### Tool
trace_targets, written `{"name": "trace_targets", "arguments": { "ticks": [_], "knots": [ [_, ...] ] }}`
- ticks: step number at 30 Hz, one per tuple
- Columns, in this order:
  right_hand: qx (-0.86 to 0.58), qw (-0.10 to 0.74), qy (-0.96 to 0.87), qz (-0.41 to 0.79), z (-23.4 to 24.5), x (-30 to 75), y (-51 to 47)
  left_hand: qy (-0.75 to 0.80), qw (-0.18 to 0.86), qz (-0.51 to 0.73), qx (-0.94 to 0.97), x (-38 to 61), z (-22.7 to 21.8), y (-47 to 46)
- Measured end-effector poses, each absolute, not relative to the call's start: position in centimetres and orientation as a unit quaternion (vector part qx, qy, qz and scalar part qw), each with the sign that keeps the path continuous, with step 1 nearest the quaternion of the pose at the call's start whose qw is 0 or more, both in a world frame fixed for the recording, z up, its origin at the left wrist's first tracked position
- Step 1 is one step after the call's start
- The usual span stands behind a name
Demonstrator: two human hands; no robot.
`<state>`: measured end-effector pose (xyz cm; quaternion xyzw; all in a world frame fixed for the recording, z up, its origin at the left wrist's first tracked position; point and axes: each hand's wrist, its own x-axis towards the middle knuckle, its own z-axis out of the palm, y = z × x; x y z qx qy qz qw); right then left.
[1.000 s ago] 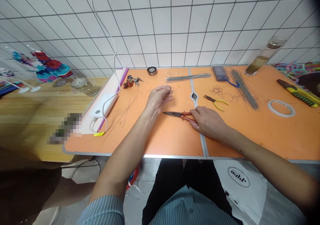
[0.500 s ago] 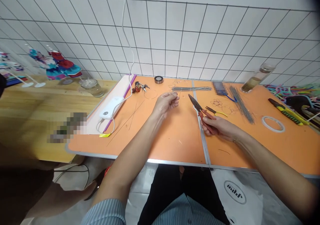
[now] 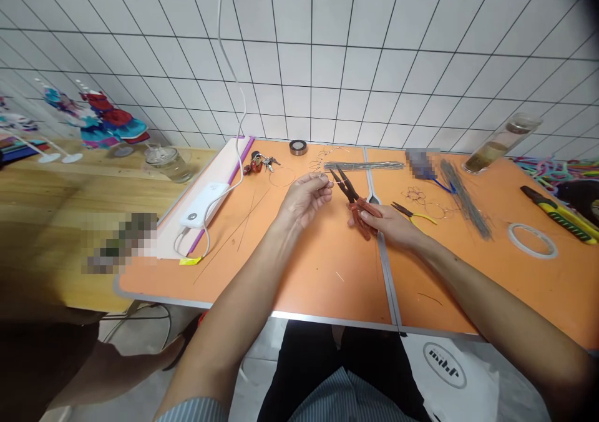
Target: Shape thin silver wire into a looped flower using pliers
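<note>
Over the middle of the orange table, my left hand (image 3: 306,198) pinches a thin wire (image 3: 337,181) between thumb and fingertips. The wire's free end points right, toward the pliers. In my right hand (image 3: 381,221) are long-nose pliers (image 3: 356,206) with red-brown handles. Their jaws are parted and close to the wire; whether they touch it I cannot tell. Just behind my hands lies a bundle of straight grey wires (image 3: 365,166). Small yellow-handled pliers (image 3: 412,213) rest to the right of my right hand, near a flower-shaped wire piece (image 3: 414,194).
A roll of dark tape (image 3: 297,148) and keys (image 3: 262,162) lie at the back. On the left are a white power strip (image 3: 204,205) and a glass (image 3: 167,161). A white tape ring (image 3: 532,241), a box cutter (image 3: 559,215) and a tilted bottle (image 3: 503,144) are right. Someone sits at left.
My right hand has brought the pliers left, up to the wire, and the jaws have spread apart. My left hand keeps its pinch. The view has shifted slightly.
</note>
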<state>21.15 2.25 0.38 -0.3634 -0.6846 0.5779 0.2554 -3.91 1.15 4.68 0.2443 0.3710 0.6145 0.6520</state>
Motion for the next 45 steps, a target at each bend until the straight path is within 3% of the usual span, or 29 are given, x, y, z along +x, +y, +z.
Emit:
{"name": "trace_targets", "arguments": {
  "ticks": [6, 11, 23, 32, 45],
  "knots": [
    [-0.377, 0.271, -0.708, 0.532, 0.0, 20.9, 3.0, 0.385, 0.611, 0.624, 0.297, -4.0, 4.9, 0.8],
    [-0.399, 0.296, -0.708, 0.502, -0.2, 21.6, 3.0, 0.401, 0.512, 0.649, 0.395, -4.2, 6.2, -0.5],
    [-0.393, 0.312, -0.753, 0.426, 0.3, 22.0, 1.6, 0.471, 0.397, 0.515, 0.596, -5.4, 15.4, -1.7],
    [-0.361, 0.363, -0.778, 0.364, -0.3, 22.1, 1.4, 0.461, 0.448, 0.524, 0.558, -4.9, 16.2, -2.1],
    [-0.335, 0.417, -0.76, 0.368, 0.7, 22.1, 1.2, 0.438, 0.531, 0.5, 0.525, -3.4, 15.7, -0.9]
  ]
}}
